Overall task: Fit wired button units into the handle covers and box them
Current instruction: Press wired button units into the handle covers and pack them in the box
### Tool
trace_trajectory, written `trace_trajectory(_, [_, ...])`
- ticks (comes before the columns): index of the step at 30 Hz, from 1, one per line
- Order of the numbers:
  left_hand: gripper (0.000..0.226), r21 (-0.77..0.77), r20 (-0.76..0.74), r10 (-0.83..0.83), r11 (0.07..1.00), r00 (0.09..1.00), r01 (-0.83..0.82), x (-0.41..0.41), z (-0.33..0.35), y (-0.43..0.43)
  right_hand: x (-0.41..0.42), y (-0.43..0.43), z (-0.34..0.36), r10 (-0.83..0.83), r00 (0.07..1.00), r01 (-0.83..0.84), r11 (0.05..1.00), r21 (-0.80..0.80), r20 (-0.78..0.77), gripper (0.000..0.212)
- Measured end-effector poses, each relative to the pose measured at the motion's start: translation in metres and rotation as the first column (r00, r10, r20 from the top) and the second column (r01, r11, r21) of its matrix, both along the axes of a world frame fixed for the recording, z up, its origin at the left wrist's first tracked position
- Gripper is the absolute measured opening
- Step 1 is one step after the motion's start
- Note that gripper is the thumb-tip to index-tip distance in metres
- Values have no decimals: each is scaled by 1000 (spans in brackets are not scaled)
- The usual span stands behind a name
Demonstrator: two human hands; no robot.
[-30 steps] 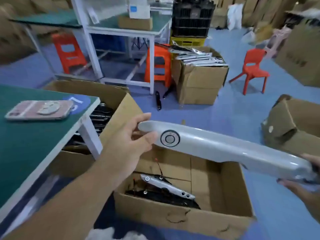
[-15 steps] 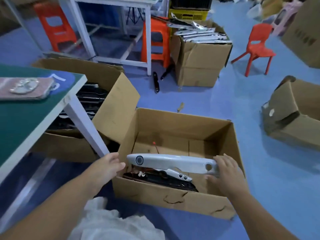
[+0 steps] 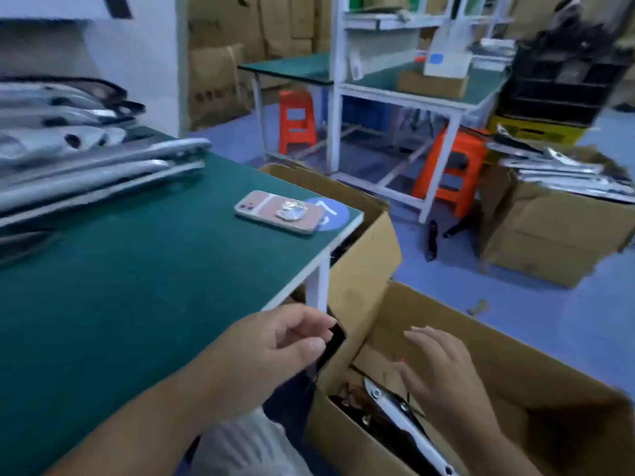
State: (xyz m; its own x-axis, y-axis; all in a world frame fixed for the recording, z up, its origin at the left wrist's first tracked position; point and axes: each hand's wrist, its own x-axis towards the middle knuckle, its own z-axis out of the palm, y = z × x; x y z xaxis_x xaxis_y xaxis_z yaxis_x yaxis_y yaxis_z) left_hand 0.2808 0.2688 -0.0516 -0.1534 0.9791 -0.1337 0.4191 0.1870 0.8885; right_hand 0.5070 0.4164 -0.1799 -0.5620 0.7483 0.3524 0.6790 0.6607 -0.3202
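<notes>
Right grip (image 3: 443, 369) fingers apart, over handle cover (image 3: 395, 412) in box (image 3: 488, 341); left grip (image 3: 275, 345) curled, hold unclear.

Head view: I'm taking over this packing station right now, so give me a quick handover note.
Left hand: loosely curled by the table edge, seemingly empty.
Right hand: open, fingers spread over the box, holding nothing.
Things: a silver cover lies in the box; more covers are stacked on the table.
Done: at least one cover boxed.
Left: fit and box the stacked covers; whether any already have buttons is not visible.
</notes>
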Motion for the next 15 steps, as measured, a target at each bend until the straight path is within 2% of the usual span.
trace_trajectory(2, [29, 108, 21, 88, 990, 996, -90, -21, 26, -40, -43, -3, 42, 176, 965, -147, 977, 156, -195, 33])
trace_trajectory(5, [17, 151, 104, 361, 915, 927, -373, -65, 42, -109, -117, -18, 96, 435, 833, -347, 892, 291, -342, 40])
trace_trajectory(7, [15, 161, 120, 549, 812, 827, -562, -95, 39, -159, -170, -30, 116, 561, 763, -440, 815, 376, -322, 43])
trace_trajectory(10, [25, 173, 102, 780, 597, 617, -784, -137, 24, -231, -251, -55, 125, 688, 699, -562, 698, 444, -195, 34])
trace_trajectory(15, [29, 229, 92, 959, 242, 268, -943, -185, -1, -316, -372, -113, 127, 767, 641, -691, 599, 405, -40, 24])
